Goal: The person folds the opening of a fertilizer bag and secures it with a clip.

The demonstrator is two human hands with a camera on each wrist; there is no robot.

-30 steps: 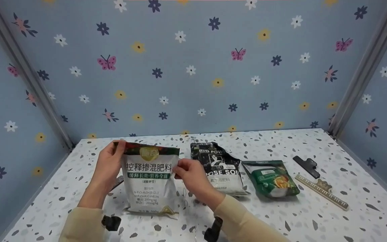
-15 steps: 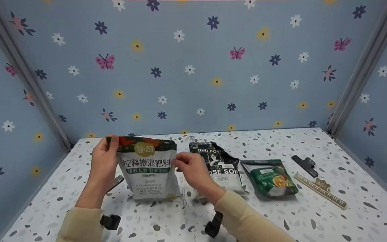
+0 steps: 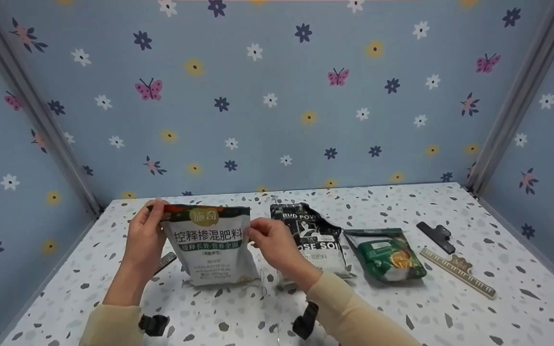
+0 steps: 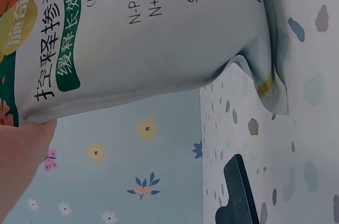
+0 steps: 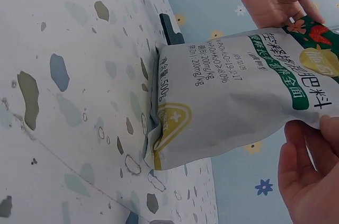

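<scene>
A white fertilizer bag (image 3: 212, 259) with a dark green and red top band stands at the left of the table, its printed front towards me. My left hand (image 3: 144, 235) pinches its upper left corner, thumb in front. On the opposite side my right hand (image 3: 274, 242) pinches the bag's right edge, below the top band. The lower end of the bag (image 5: 212, 102) meets the tabletop in the right wrist view. Partly hidden behind the bag and left hand lies a dark clip (image 3: 165, 263), seen also in the left wrist view as a dark clip (image 4: 238, 195).
Right of my right hand lies a black-and-white soil bag (image 3: 322, 257), partly covered by that hand. Farther right are a green food pouch (image 3: 390, 257), a black clip (image 3: 435, 236) and a gold ruler-like clip (image 3: 459, 271). Flowered walls (image 3: 277, 129) enclose the speckled table (image 3: 354, 317).
Both hands have moved the fertilizer bag slightly left, and its bottom has gone farther back on the table. In the last half second its top edge has dropped a little.
</scene>
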